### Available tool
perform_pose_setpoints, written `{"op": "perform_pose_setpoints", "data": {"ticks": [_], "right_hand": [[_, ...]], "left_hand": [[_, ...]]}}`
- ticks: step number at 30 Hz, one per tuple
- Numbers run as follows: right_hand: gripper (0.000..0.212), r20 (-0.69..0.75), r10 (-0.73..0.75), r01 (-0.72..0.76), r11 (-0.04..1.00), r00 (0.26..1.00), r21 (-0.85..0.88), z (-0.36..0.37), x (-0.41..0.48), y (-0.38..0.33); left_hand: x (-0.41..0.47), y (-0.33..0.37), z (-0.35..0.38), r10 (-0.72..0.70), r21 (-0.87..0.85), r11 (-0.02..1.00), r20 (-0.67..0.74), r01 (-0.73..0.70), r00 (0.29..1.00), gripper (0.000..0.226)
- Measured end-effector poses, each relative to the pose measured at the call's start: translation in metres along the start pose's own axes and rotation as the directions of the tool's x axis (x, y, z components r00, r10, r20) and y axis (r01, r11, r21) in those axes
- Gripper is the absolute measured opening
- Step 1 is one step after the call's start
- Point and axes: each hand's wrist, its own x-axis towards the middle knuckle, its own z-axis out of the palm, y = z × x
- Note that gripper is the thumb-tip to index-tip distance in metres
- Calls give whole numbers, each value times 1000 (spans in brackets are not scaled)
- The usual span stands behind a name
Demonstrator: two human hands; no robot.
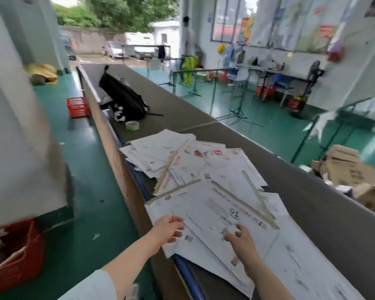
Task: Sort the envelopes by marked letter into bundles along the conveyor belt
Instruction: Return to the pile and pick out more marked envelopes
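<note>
White envelopes lie in heaps on the grey conveyor belt (325,213). A far heap (160,154) sits beside a middle heap (221,167) crossed by beige tape strips. The near heap (214,208) has a large taped envelope with handwritten marks on top. My left hand (169,228) is at that envelope's left edge, fingers loosely curved and gripping nothing that I can see. My right hand (240,237) hovers over the same envelope's lower part with its fingers spread and bent. More envelopes (307,260) spread to the lower right.
Farther along the belt lie a green tape roll (132,125) and a black backpack (123,98). Red crates stand on the green floor at the left (77,107) and lower left (15,256). Flattened cardboard (346,169) is piled beyond the belt's right side. A person (188,37) stands far off.
</note>
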Motion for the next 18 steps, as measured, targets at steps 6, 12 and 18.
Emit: {"op": "perform_pose_setpoints", "data": {"ticks": [6, 12, 18], "right_hand": [[76, -159, 175, -169, 984, 972, 46, 10, 58, -3], [64, -322, 222, -273, 954, 920, -121, 41, 77, 1], [119, -286, 279, -390, 782, 917, -487, 74, 67, 12]], "left_hand": [[133, 42, 5, 26, 244, 966, 224, -82, 974, 17], [246, 77, 18, 27, 506, 830, 384, -234, 923, 44], [305, 94, 46, 125, 709, 537, 469, -457, 874, 51]]}}
